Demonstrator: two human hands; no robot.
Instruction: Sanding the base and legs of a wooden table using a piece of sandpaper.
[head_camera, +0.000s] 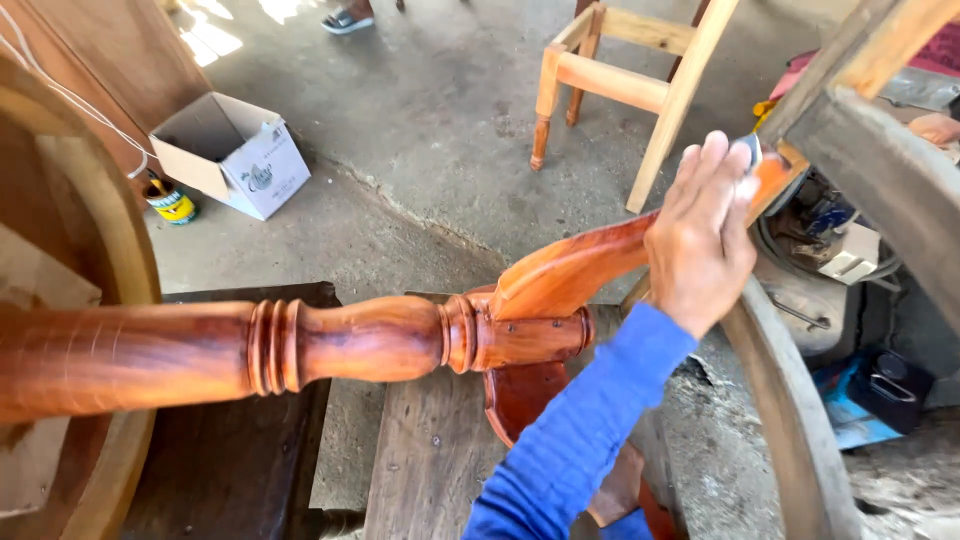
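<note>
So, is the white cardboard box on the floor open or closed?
Open: the box has its flaps up, and its inside shows.

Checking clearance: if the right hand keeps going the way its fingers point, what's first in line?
The right hand points up-right along the curved leg. First in line looks like the grey wooden beam, though depth is unclear.

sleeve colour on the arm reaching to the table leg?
Blue, plain, no pattern. The sleeve shows clearly in the head view, running up to the right hand.
</note>
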